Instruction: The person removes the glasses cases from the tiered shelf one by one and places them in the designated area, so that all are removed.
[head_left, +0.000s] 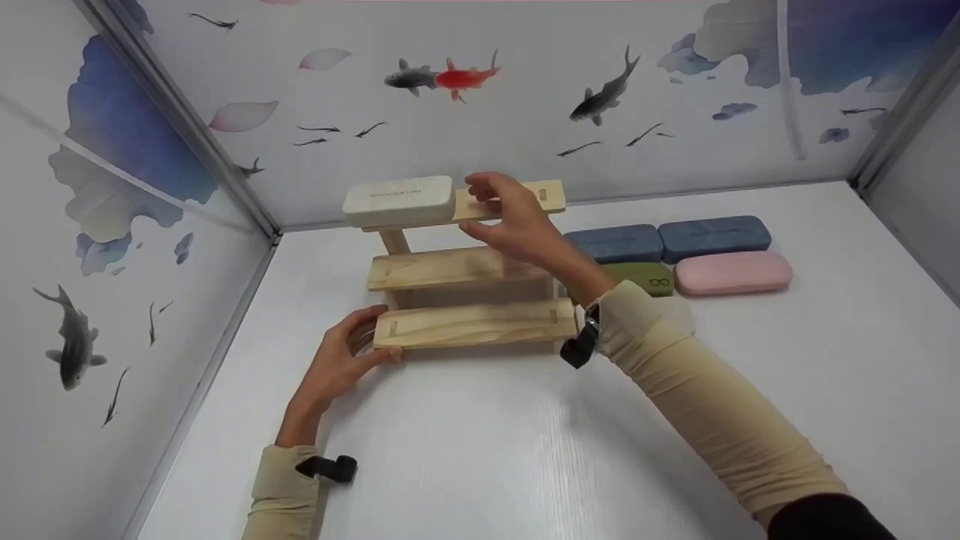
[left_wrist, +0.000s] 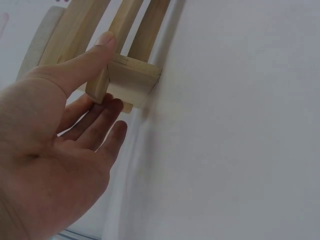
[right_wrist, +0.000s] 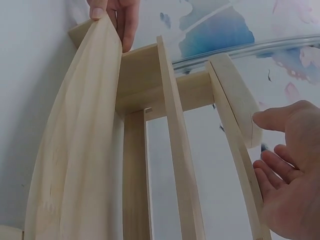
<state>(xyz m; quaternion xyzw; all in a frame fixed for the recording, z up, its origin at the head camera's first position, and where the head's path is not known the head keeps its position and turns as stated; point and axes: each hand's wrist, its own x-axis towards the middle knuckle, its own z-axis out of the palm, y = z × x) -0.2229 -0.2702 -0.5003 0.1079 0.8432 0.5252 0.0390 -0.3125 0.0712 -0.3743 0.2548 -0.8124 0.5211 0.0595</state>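
A three-tier wooden rack stands on the white table. My left hand grips the left end of its lowest board, thumb on the front edge. In the left wrist view, the fingers of that hand reach behind the board end. A white glasses case lies on the left part of the top board. Just right of it is my right hand, holding nothing, fingers loosely bent. In the right wrist view, its thumb is at the end of the white case; whether they touch I cannot tell.
Right of the rack lie two blue cases, a pink case and a green case with a glasses print. A pale object is mostly hidden by the right sleeve. Panels with painted fish enclose the table.
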